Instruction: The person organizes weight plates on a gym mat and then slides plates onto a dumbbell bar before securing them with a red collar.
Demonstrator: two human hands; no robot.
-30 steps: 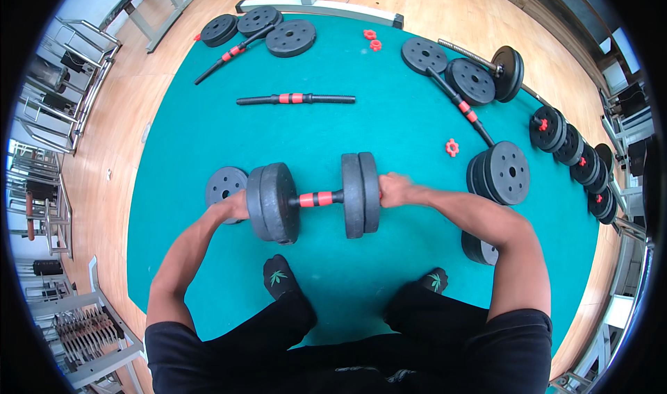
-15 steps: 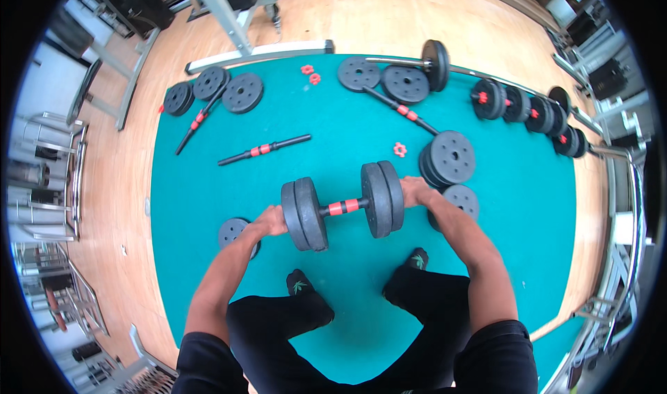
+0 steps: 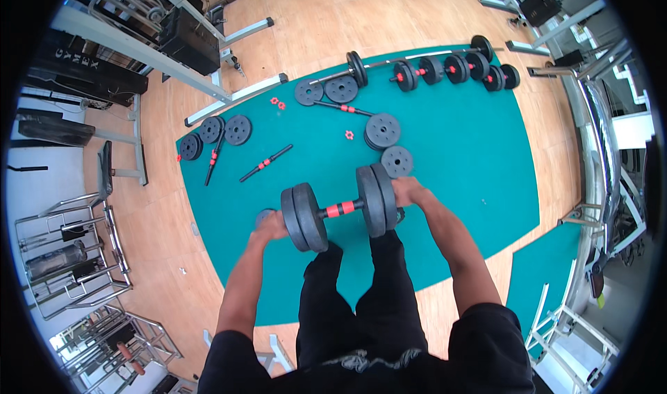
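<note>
A loaded dumbbell (image 3: 340, 209) with a black and red bar and grey plates on both sides is held level in front of my legs, above the mat. My left hand (image 3: 271, 226) is closed at its left outer end, and my right hand (image 3: 406, 190) grips the opposite end. The plates partly hide the fingers of both hands. Behind my left hand a grey weight plate (image 3: 263, 217) shows in part. Near my right hand, another plate (image 3: 397, 162) lies on the mat beside a stack of plates (image 3: 383, 129).
The green mat (image 3: 465, 185) bears a loose dumbbell bar (image 3: 267, 163), red star collars (image 3: 349, 135), more plates (image 3: 238, 130) and a row of dumbbells (image 3: 431, 69). A barbell (image 3: 417, 57) lies along the far edge. Gym machines (image 3: 69, 255) stand around the wooden floor.
I have risen from a squat with bent, spread knees to standing with straighter legs. The dumbbell has come up with both hands, and the things on the mat look smaller and farther off.
</note>
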